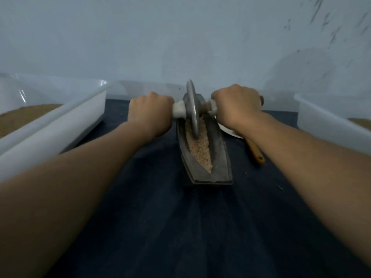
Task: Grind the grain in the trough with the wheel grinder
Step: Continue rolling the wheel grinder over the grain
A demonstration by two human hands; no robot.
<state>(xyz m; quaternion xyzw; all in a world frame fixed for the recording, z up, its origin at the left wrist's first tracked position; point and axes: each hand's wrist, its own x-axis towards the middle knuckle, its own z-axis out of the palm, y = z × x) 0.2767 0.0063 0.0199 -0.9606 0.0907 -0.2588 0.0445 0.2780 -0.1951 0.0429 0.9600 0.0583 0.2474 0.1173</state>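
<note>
dull grey metal makes up the long boat-shaped trough (217,157), which lies lengthwise on a dark blue cloth-covered table (160,227), its near end pointing toward the person. a thin grey metal disc, the wheel grinder (192,109), stands upright on its edge in the far half of the trough, its lower rim sunk into the pale tan crushed grain (200,149) that fills the groove down to the near tip. a pale white axle handle (179,111) runs through the disc's centre and sticks out to both sides. the left hand (150,115) is curled round the left end of this handle, just beside the disc; the right hand (235,105) is curled round the right end, knuckles up. both forearms reach straight out, one on each side of the trough.

left of the trough, well apart from it, sits a large white plastic tub (60,127) holding a layer of brown granular material (24,115). a second white plastic tub (329,125) stands at the right edge, with a strip of the same brown material just showing in it. under the right wrist lies a white plate (227,131), mostly hidden, and a yellow-brown wooden handle (256,152) slants out below it.
</note>
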